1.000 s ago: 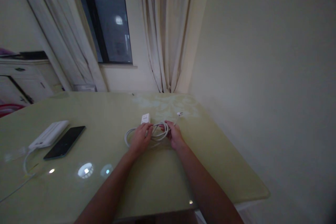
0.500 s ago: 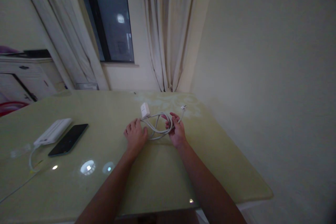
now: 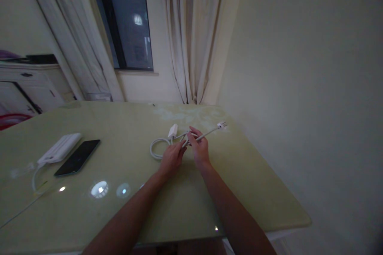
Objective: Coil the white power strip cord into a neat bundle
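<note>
A white extension cord lies bunched between my two hands over the table. My right hand is closed around the cord, and its plug with metal prongs sticks out to the right. Close beside it, my left hand has its fingers closed on the gathered strands, palm down. A loop of cord reaches out to the left of that hand. The white socket block stands just beyond the left hand. Where the strands pass under the fingers, they are partly hidden.
On the left of the glossy greenish table are a white power strip-like block with a cable and a black phone. A wall runs along the right. Curtains and a window are behind.
My left hand has moved right, closing on the cord beside my right hand. The coil has shifted, with a loop now on the left. The plug has moved right and the socket block has turned.
</note>
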`<act>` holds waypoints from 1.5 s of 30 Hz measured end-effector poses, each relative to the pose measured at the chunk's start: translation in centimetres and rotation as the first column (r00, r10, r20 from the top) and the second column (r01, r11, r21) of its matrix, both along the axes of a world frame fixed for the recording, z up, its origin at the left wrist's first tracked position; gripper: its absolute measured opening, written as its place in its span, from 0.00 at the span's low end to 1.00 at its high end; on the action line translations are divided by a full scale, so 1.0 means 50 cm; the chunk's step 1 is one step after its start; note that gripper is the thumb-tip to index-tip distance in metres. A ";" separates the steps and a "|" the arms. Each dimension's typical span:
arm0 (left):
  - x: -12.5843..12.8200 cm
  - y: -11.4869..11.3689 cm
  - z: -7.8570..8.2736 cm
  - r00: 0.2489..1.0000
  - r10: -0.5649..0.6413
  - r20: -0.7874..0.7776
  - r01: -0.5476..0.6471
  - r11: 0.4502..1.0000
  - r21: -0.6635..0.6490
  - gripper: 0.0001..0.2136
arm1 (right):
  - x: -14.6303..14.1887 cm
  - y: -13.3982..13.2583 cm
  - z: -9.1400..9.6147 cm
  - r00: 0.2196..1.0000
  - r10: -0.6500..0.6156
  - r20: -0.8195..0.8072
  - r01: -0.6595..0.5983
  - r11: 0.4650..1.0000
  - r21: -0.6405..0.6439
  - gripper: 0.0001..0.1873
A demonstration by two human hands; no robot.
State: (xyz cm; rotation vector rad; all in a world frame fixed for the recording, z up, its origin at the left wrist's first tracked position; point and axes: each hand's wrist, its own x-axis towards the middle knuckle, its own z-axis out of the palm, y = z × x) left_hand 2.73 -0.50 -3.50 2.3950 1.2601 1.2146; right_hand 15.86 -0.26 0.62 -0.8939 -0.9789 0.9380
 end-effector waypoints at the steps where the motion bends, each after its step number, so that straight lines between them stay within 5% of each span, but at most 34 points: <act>1: -0.004 0.002 0.001 1.000 0.013 0.026 -0.013 1.000 0.008 0.16 | 0.001 0.004 -0.001 0.999 -0.035 -0.009 0.035 0.999 -0.015 0.25; 6: -0.023 0.005 0.017 0.968 0.142 0.206 -0.150 0.988 0.024 0.16 | 0.048 0.024 -0.004 0.951 -0.071 -0.300 0.054 0.996 -0.065 0.18; 10: -0.035 0.005 0.027 0.951 0.186 0.246 -0.201 0.979 0.038 0.16 | 0.090 0.028 0.012 0.850 -0.067 -0.522 0.097 0.995 0.030 0.16; 13: -0.039 0.001 0.028 0.967 0.187 0.172 -0.203 0.976 0.082 0.17 | 0.084 0.014 0.025 0.914 -0.051 -0.402 0.111 0.986 0.128 0.17; 16: -0.040 -0.004 0.027 0.982 0.185 0.033 -0.187 0.975 0.122 0.18 | 0.055 -0.009 0.030 0.993 -0.031 -0.110 0.052 0.980 0.194 0.18; 19: -0.042 -0.011 0.028 0.984 0.177 -0.017 -0.174 0.978 0.114 0.18 | 0.025 -0.027 0.028 0.993 0.042 0.107 -0.064 0.974 0.216 0.19; 21: -0.045 -0.014 0.032 0.980 0.197 0.024 -0.199 0.976 0.094 0.17 | 0.013 -0.030 0.025 0.989 0.132 0.065 -0.142 0.974 0.178 0.18; 24: -0.051 -0.012 0.043 0.949 0.281 0.140 -0.291 0.955 0.057 0.16 | 0.011 -0.021 0.020 0.948 0.246 -0.200 -0.239 0.969 0.056 0.14; 28: -0.063 -0.006 0.058 0.896 0.357 0.263 -0.372 0.928 0.009 0.18 | 0.036 -0.004 0.020 0.864 0.209 -0.459 -0.227 0.974 0.016 0.20; 34: -0.075 -0.003 0.051 0.931 0.269 0.245 -0.288 0.956 0.045 0.19 | 0.072 0.008 0.029 0.902 0.054 -0.428 -0.035 0.998 0.051 0.18; 39: -0.076 -0.003 0.048 0.940 0.259 0.221 -0.278 0.959 0.061 0.19 | 0.076 0.009 0.034 0.928 0.063 -0.366 -0.049 0.998 0.046 0.23; 45: -0.080 -0.010 0.063 0.888 0.459 0.007 -0.445 0.857 0.259 0.20 | 0.065 -0.007 0.043 0.981 0.023 -0.192 0.008 0.987 0.159 0.24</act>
